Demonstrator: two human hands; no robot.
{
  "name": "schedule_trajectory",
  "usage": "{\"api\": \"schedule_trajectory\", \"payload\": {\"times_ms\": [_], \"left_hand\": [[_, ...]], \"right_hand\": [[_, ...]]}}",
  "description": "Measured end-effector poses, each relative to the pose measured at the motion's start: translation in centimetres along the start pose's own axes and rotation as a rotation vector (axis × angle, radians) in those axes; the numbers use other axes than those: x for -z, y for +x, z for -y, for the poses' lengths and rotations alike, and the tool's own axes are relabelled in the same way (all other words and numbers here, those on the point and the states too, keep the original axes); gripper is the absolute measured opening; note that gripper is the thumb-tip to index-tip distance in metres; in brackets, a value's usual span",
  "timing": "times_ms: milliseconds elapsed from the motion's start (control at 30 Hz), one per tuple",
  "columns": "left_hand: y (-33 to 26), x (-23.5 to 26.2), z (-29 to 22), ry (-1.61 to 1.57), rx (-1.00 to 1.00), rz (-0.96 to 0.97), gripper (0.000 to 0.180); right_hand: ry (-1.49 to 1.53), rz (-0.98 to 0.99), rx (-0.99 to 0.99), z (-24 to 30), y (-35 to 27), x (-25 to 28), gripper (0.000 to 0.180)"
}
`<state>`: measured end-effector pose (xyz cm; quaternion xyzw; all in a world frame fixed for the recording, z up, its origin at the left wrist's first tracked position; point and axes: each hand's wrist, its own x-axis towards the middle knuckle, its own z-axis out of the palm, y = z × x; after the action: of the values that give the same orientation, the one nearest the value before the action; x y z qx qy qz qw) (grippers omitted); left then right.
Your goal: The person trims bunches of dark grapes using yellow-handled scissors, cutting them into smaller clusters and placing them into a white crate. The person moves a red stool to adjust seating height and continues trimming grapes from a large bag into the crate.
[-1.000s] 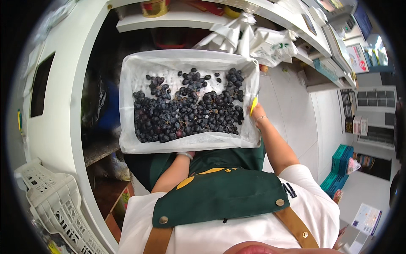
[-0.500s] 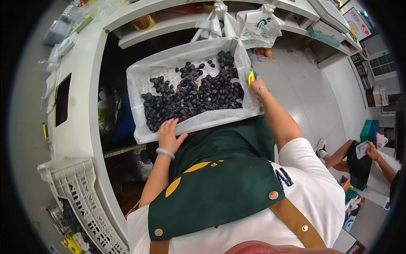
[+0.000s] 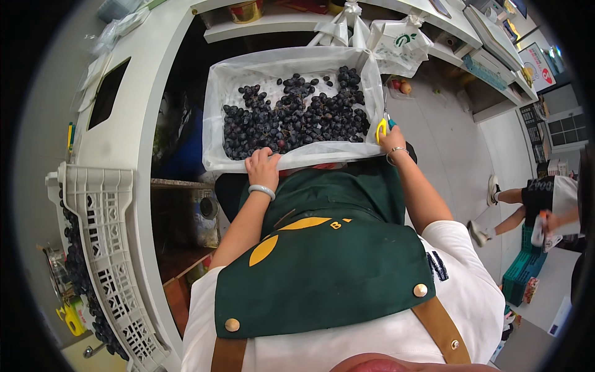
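Observation:
A shallow crate lined with white sheeting [image 3: 217,118] sits right in front of me, with bunches of dark purple grapes [image 3: 297,118] and a few loose ones spread inside. My left hand [image 3: 263,168] grips its near rim left of the middle, fingers hooked over the edge and a pale bangle on the wrist. At the near right corner, my right hand [image 3: 392,141] holds scissors [image 3: 382,129] with yellow and teal handles. Their blades point away along the crate's right wall, beside the liner.
White counters [image 3: 133,118] curve round the left and back. White plastic bags [image 3: 396,46] hang behind the crate. At lower left stands a white slatted basket [image 3: 111,248] with dark grapes beside it. Round fruits [image 3: 404,87] lie beyond the right corner. Another person [image 3: 551,198] is at far right.
The view has shifted, so crate and counters appear higher and farther right. My left hand's thumb has drawn in and the hand sits slightly farther right on the rim. The other person has changed position.

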<state>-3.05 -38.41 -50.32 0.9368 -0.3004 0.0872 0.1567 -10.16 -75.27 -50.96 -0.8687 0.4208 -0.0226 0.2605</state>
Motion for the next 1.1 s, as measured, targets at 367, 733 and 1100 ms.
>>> {"api": "schedule_trajectory", "payload": {"times_ms": [367, 733, 1100], "left_hand": [[1.3, -1.9, -0.8, 0.183, -0.117, 0.211, 0.009], [0.4, -2.2, -3.1, -0.09, -0.008, 0.278, 0.028], [-1.2, -2.4, -1.4, -0.26, -0.012, 0.09, 0.038]], "right_hand": [[-0.058, 0.011, 0.148, -0.6, 2.1, 0.4, 0.047], [-0.137, -0.041, 0.203, 0.2, 6.3, 1.8, 0.042], [-0.107, -0.553, 0.704, 0.9, 3.2, 2.2, 0.042]]}}
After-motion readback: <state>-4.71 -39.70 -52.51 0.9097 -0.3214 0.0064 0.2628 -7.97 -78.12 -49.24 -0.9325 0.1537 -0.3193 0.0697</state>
